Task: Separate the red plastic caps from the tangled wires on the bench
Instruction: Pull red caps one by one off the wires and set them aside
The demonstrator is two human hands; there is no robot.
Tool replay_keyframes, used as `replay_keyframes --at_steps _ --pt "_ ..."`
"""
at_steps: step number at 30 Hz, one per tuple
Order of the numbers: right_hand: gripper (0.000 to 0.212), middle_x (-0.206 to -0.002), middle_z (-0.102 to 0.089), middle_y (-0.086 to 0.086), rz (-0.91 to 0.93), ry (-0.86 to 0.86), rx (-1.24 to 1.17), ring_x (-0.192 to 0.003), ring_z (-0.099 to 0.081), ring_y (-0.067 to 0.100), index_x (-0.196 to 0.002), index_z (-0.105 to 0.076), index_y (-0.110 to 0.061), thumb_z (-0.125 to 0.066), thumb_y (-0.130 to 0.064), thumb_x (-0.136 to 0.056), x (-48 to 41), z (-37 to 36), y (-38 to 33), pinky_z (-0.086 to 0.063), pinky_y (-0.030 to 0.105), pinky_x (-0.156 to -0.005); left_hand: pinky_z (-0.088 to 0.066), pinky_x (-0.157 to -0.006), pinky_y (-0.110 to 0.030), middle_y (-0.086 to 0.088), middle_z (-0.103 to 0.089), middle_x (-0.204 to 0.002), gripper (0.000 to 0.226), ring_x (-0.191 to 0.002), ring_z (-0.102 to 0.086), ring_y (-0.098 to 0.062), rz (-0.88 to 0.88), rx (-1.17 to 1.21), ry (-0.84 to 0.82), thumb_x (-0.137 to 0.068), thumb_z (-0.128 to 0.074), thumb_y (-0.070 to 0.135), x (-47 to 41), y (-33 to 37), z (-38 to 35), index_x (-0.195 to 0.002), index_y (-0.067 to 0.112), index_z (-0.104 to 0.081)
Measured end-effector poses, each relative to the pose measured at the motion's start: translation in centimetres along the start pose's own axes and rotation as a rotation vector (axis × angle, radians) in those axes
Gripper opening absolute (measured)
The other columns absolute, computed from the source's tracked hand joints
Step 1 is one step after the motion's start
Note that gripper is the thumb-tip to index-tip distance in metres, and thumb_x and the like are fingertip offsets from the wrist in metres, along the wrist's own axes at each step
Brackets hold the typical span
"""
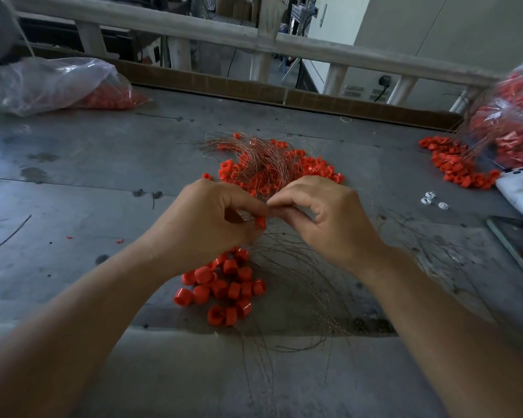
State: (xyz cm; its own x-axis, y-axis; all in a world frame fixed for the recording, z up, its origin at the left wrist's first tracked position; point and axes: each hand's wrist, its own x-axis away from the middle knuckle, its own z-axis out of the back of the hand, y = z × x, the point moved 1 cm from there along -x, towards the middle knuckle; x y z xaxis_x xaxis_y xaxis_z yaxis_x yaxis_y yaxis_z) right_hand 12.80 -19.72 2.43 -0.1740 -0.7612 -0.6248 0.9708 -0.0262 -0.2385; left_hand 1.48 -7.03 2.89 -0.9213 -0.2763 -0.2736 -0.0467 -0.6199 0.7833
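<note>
Grey, scuffed metal bench (73, 164), with a workshop railing behind it. Both hands meet at mid-bench.

Left hand (206, 224): fingers curled, pinching one small red plastic cap (261, 222) at the fingertips.
Right hand (323, 218): thumb and forefinger closed tight against the left fingertips, apparently on a fine wire strand (270, 206) running from that cap. The strand is too thin to confirm.

Done so far, as a judgement:
- A heap of loose red caps (224, 285) lies just below the left wrist, with no wires visibly through them.
- Beside it, under the right wrist, is a fan of bare thin brown wires (299, 285).

Left to do:
- A tangled clump of coppery wires and red caps (263, 164) sits just beyond the hands, with many caps in it.
- A further spill of red caps (453, 164) lies at the right, by a bulging clear plastic bag (511, 125) of caps and wires.
- Another clear bag of red caps (58, 82) lies far left; sorted or not, cannot tell.

Estimate: early to middle, with far more unsorted than sorted.
</note>
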Motion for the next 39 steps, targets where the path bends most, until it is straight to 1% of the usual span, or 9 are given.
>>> replay_keyframes --at_steps 5,9,16,23,28,31,34,36,39 --pt "0.009 -0.077 -0.065 0.007 -0.055 0.021 -0.001 -0.073 -0.059 0.013 -0.082 -0.068 0.0 -0.062 -0.006 -0.079 -0.1 0.6 0.1 -0.052 0.03 -0.066 -0.046 -0.06 -0.006 0.018 -0.065 -0.084 0.038 -0.069 -0.061 0.0 -0.011 -0.043 0.0 -0.069 -0.075 0.009 -0.1 0.1 0.1 -0.075 0.044 -0.062" --pt "0.009 -0.08 -0.057 -0.003 -0.126 0.031 -0.029 -0.075 -0.055 0.009 -0.085 -0.067 -0.001 -0.061 -0.005 -0.08 -0.2 1.0 0.4 -0.048 0.022 -0.068 -0.044 -0.058 -0.004 0.017 -0.065 -0.081 0.037 -0.066 -0.061 0.003 -0.005 -0.04 0.021 -0.068 -0.076 0.009 -0.1 0.0 0.3 -0.073 0.043 -0.063" --pt "0.011 -0.081 -0.065 0.01 -0.071 -0.064 -0.038 -0.076 -0.06 0.016 -0.087 -0.069 -0.001 -0.063 -0.003 -0.079 -0.1 0.1 -0.3 -0.051 0.027 -0.068 -0.044 -0.061 -0.003 0.022 -0.062 -0.079 0.039 -0.07 -0.06 0.008 -0.017 -0.032 -0.018 -0.069 -0.075 0.007 0.0 0.1 0.1 -0.077 0.043 -0.062" --pt "0.008 -0.077 -0.059 -0.003 -0.121 0.022 -0.017 -0.072 -0.051 0.005 -0.084 -0.069 -0.003 -0.064 -0.007 -0.078 -0.1 0.6 0.2 -0.043 0.012 -0.066 -0.043 -0.057 -0.003 0.021 -0.062 -0.074 0.037 -0.065 -0.061 0.005 -0.004 -0.038 0.023 -0.068 -0.076 0.009 0.0 0.0 0.4 -0.074 0.043 -0.063" --pt "0.008 -0.076 -0.063 0.004 -0.078 -0.008 -0.013 -0.072 -0.054 0.009 -0.082 -0.068 -0.002 -0.063 -0.007 -0.078 -0.1 0.4 -0.1 -0.048 0.023 -0.064 -0.046 -0.061 -0.004 0.023 -0.064 -0.078 0.039 -0.07 -0.062 0.007 -0.035 -0.033 0.016 -0.068 -0.075 0.008 0.1 -0.1 0.2 -0.075 0.045 -0.063" --pt "0.004 -0.075 -0.059 -0.003 -0.193 0.103 -0.075 -0.069 -0.052 0.004 -0.08 -0.066 -0.005 -0.063 -0.003 -0.079 -0.3 1.4 0.5 -0.043 0.012 -0.065 -0.054 -0.066 -0.018 0.007 -0.072 -0.08 0.032 -0.071 -0.068 -0.006 0.044 0.183 0.081 -0.06 -0.076 0.008 -0.1 -0.4 0.6 -0.074 0.036 -0.07" --pt "0.016 -0.072 -0.059 -0.009 -0.3 0.18 -0.311 -0.066 -0.054 0.004 -0.077 -0.06 -0.02 -0.062 -0.005 -0.081 -0.4 2.1 0.5 -0.043 0.01 -0.062 -0.053 -0.064 -0.016 0.0 -0.073 -0.079 0.022 -0.068 -0.068 -0.009 0.11 0.5 0.075 -0.051 -0.069 0.012 -0.2 -0.5 0.8 -0.069 0.024 -0.073" --pt "0.018 -0.071 -0.059 -0.011 -0.277 0.171 -0.389 -0.065 -0.055 0.007 -0.076 -0.058 -0.025 -0.061 -0.008 -0.081 -0.4 2.1 -0.2 -0.045 0.013 -0.061 -0.052 -0.063 -0.015 0.0 -0.072 -0.076 0.025 -0.067 -0.067 -0.008 0.125 0.601 0.048 -0.049 -0.067 0.011 -0.2 -0.5 0.7 -0.07 0.023 -0.074" --pt "0.018 -0.071 -0.057 -0.013 -0.226 0.136 -0.409 -0.063 -0.054 0.0 -0.077 -0.058 -0.025 -0.062 -0.008 -0.08 -0.5 1.8 -1.1 -0.041 0.01 -0.058 -0.052 -0.063 -0.015 0.002 -0.072 -0.073 0.026 -0.068 -0.067 -0.008 0.124 0.653 0.029 -0.049 -0.067 0.01 -0.1 -0.4 0.6 -0.07 0.023 -0.075"
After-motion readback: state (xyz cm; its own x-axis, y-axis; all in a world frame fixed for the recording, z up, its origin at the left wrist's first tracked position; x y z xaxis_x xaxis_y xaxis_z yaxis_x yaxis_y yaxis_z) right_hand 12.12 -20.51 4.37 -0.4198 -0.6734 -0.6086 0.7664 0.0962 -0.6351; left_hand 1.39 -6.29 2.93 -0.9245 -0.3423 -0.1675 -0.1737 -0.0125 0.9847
